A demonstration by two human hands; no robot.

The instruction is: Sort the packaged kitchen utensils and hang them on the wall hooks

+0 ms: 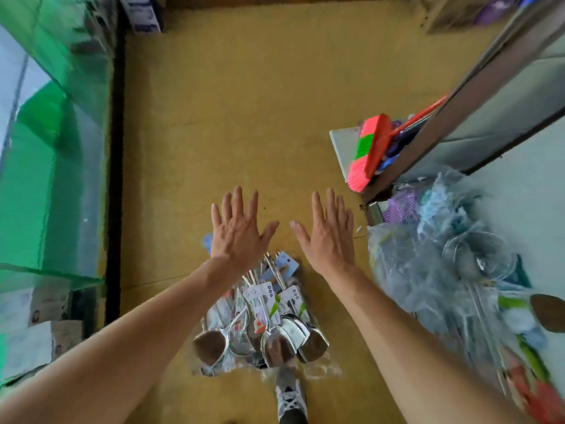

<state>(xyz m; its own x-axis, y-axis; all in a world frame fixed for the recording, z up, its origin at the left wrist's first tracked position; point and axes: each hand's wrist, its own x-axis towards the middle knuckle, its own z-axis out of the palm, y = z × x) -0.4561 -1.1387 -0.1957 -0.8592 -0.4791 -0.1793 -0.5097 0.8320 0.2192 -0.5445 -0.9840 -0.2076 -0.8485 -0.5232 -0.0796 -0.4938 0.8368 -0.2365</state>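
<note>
Both hands were held out flat, palms down, above the yellow floor [229,117]; the left hand [238,231] and the right hand [328,237] were level with each other and apart, and nothing was held in either; the fingers [237,200] of each were straight and spread wide. The pose was judged to be a ready or starting gesture made over the goods, not a grasp, since no contact with anything was made.

The packaged utensils [263,319] were found in a loose pile on the floor, below the wrists and just ahead of a shoe [290,396]. The pile was made up of polished metal ladles and scoop-shaped spatulas; their bowls were turned toward the person and their handles fanned away; white printed cards with green marks were fixed to the handles, and clear film was seen round the whole pile. Sorting was judged not yet begun, as the kinds lay mixed.

A second heap [443,270] of plastic-wrapped goods was seen at the right, near a pink and green broom [370,148]; green sheeting [46,148] was seen at the left; no wall hooks were in view.
</note>
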